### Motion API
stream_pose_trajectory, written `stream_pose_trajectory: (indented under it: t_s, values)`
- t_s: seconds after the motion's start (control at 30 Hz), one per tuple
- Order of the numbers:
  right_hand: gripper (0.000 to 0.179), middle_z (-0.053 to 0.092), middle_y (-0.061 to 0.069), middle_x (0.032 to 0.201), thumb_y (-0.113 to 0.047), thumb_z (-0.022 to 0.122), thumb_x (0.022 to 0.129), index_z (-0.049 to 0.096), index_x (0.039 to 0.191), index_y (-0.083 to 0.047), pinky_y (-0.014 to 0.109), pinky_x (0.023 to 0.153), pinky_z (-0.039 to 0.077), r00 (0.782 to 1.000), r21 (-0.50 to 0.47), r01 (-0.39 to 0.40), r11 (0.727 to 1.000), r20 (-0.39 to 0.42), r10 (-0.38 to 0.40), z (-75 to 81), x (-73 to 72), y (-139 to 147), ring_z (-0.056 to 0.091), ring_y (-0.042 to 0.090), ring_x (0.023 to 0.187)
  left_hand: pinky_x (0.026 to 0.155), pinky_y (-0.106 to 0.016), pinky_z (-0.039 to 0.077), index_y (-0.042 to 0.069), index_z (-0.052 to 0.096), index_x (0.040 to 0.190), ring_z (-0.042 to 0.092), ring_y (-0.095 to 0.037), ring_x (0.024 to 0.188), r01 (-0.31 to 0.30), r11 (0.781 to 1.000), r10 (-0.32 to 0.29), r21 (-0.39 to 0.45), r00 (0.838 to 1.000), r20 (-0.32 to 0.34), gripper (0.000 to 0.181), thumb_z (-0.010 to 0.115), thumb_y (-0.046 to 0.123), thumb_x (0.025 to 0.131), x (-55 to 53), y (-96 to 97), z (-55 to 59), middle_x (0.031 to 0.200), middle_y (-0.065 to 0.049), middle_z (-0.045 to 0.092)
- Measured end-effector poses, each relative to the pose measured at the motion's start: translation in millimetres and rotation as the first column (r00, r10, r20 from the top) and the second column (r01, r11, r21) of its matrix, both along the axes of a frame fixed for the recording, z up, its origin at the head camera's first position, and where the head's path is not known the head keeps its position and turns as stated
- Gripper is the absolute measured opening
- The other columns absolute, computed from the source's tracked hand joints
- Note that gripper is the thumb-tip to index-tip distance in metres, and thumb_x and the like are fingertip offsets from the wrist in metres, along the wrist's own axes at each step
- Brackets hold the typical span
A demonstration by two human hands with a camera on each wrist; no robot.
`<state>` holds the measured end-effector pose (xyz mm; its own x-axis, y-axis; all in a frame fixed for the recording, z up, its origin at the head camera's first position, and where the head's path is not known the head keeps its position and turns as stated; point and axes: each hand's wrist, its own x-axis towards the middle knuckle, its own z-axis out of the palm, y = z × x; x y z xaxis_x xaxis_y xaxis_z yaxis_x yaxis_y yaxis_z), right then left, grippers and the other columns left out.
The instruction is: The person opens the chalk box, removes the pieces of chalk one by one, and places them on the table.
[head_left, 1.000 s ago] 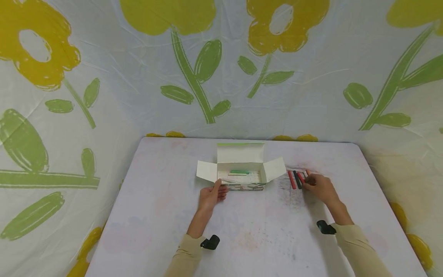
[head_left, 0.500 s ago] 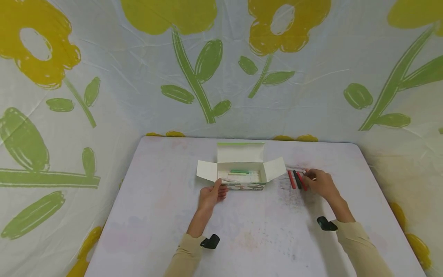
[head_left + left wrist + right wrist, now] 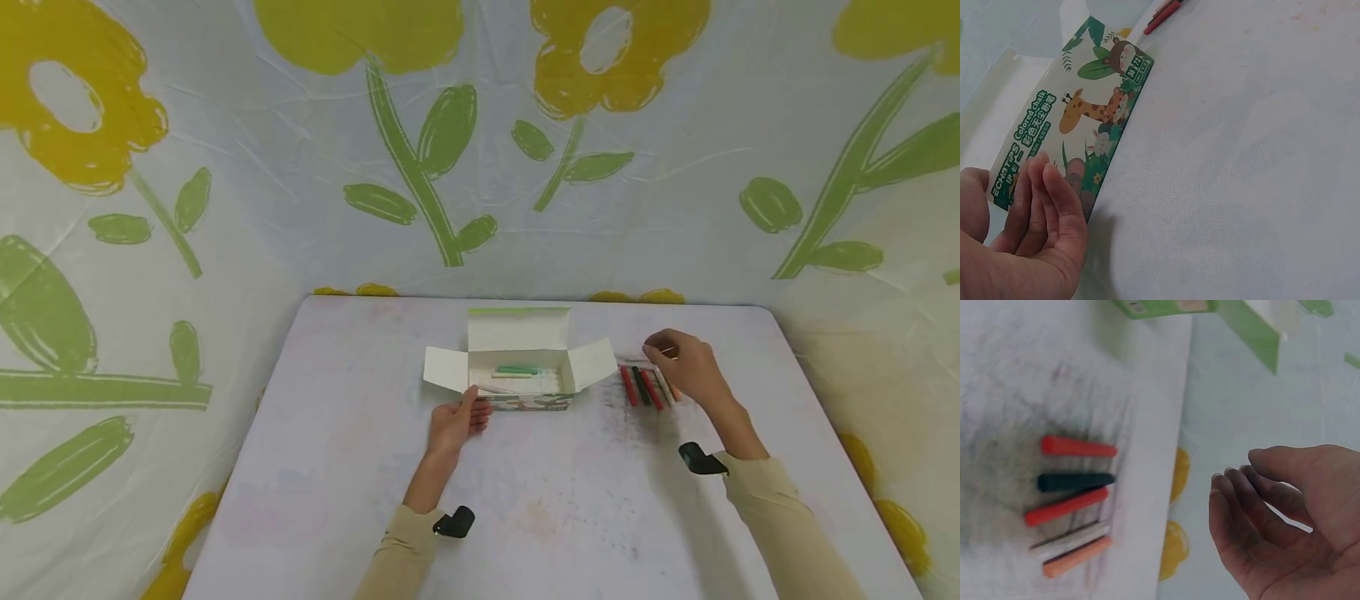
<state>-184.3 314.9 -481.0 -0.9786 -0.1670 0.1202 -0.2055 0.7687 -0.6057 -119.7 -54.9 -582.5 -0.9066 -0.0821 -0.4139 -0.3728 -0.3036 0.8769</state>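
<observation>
My left hand grips the near left corner of an open chalk box, thumb at the rim and fingers against its printed front. Inside lie a green chalk stick and a few pale ones. My right hand hovers above and behind a row of chalk sticks, its fingers loosely curved, with nothing seen between thumb and fingers in the right wrist view. The row holds a red stick, a dark green one, another red one, a white one and an orange one.
The box's side flaps and back lid stand spread outward. Chalk smudges mark the white table around the row. A flower-printed cloth hangs behind the table and at both sides.
My right hand has lifted off the chalk row and moved back, leaving the white and orange sticks uncovered on the table. The left hand stays at the box.
</observation>
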Motion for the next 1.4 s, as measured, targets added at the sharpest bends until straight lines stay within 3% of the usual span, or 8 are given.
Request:
stream_pose_trajectory:
  t_s: [0.07, 0.27, 0.4, 0.57, 0.73, 0.83, 1.1, 1.4]
  values:
    - [0.023, 0.072, 0.025, 0.104, -0.013, 0.063, 0.103, 0.069, 0.113, 0.006, 0.049, 0.075, 0.057, 0.999, -0.017, -0.015, 1.000, -0.035, 0.014, 6.0, -1.5, -5.0, 0.070, 0.044, 0.093, 0.068, -0.022, 0.059, -0.016, 0.071, 0.105, 0.069, -0.011, 0.071, -0.002, 1.000, 0.002, -0.001, 1.000, 0.004, 0.055, 0.066, 0.038, 0.102, -0.3, -0.1, -0.3, 0.089, -0.014, 0.076]
    - [0.023, 0.072, 0.022, 0.106, -0.014, 0.064, 0.103, 0.068, 0.116, 0.005, 0.011, 0.073, 0.047, 0.997, -0.101, -0.043, 0.994, -0.066, 0.037, 20.4, -4.8, -27.5, 0.070, 0.040, 0.094, 0.069, -0.022, 0.059, -0.014, 0.072, 0.104, 0.070, -0.011, 0.073, -0.002, 1.000, 0.002, -0.006, 1.000, 0.024, 0.052, 0.067, 0.037, 0.102, -0.9, -0.2, 0.3, 0.088, -0.011, 0.076]
    - [0.024, 0.072, 0.021, 0.106, -0.014, 0.064, 0.103, 0.068, 0.117, 0.005, 0.003, 0.075, 0.042, 0.997, -0.131, -0.057, 0.990, -0.067, 0.049, 23.9, -7.8, -44.3, 0.070, 0.038, 0.096, 0.068, -0.023, 0.059, -0.015, 0.072, 0.104, 0.070, -0.012, 0.072, -0.002, 1.000, 0.002, -0.007, 1.000, 0.019, 0.052, 0.066, 0.037, 0.102, -0.1, 0.5, 1.1, 0.086, -0.011, 0.076]
    - [0.021, 0.072, 0.020, 0.104, -0.011, 0.065, 0.102, 0.068, 0.116, 0.005, 0.011, 0.081, 0.048, 0.993, -0.146, -0.097, 0.985, -0.088, 0.085, 20.4, -11.5, -61.3, 0.069, 0.036, 0.096, 0.067, -0.022, 0.059, -0.016, 0.071, 0.104, 0.069, -0.010, 0.071, -0.005, 1.000, 0.005, -0.004, 1.000, 0.020, 0.052, 0.066, 0.036, 0.102, 1.0, 1.0, 1.1, 0.086, -0.011, 0.076]
    - [0.020, 0.072, 0.021, 0.102, -0.008, 0.065, 0.102, 0.068, 0.115, 0.006, 0.042, 0.085, 0.059, 0.984, -0.153, -0.158, 0.976, -0.107, 0.142, 13.2, -15.1, -77.1, 0.069, 0.037, 0.095, 0.068, -0.022, 0.059, -0.018, 0.070, 0.108, 0.068, -0.010, 0.072, 0.000, 1.000, 0.000, -0.005, 1.000, 0.011, 0.055, 0.066, 0.036, 0.103, 1.9, 0.9, 1.6, 0.093, -0.018, 0.076]
    - [0.019, 0.072, 0.020, 0.102, -0.008, 0.066, 0.101, 0.068, 0.114, 0.007, 0.051, 0.085, 0.058, 0.980, -0.155, -0.184, 0.970, -0.100, 0.170, 7.9, -17.6, -86.4, 0.069, 0.036, 0.094, 0.070, -0.022, 0.059, -0.019, 0.069, 0.110, 0.068, -0.011, 0.074, 0.008, 1.000, -0.008, -0.006, 1.000, 0.006, 0.056, 0.065, 0.037, 0.103, 2.7, 0.5, 2.0, 0.100, -0.025, 0.075]
    - [0.018, 0.072, 0.018, 0.102, -0.005, 0.068, 0.099, 0.068, 0.113, 0.006, 0.050, 0.084, 0.059, 0.963, -0.165, -0.269, 0.949, -0.071, 0.261, -8.5, -18.8, -107.5, 0.069, 0.034, 0.094, 0.076, -0.031, 0.061, -0.025, 0.063, 0.113, 0.069, -0.015, 0.075, 0.044, 0.999, -0.044, -0.015, 0.999, -0.002, 0.053, 0.059, 0.028, 0.107, 1.9, -1.7, 1.9, 0.105, -0.034, 0.071]
    - [0.016, 0.073, 0.012, 0.101, -0.005, 0.070, 0.098, 0.070, 0.111, 0.003, 0.042, 0.082, 0.060, 0.931, -0.171, -0.359, 0.917, -0.005, 0.364, -25.5, -19.7, -128.7, 0.069, 0.027, 0.092, 0.073, -0.025, 0.060, -0.018, 0.069, 0.110, 0.069, -0.011, 0.074, 0.015, 1.000, -0.015, -0.009, 1.000, 0.002, 0.056, 0.064, 0.037, 0.104, 4.5, 1.2, 4.3, 0.100, -0.024, 0.075]
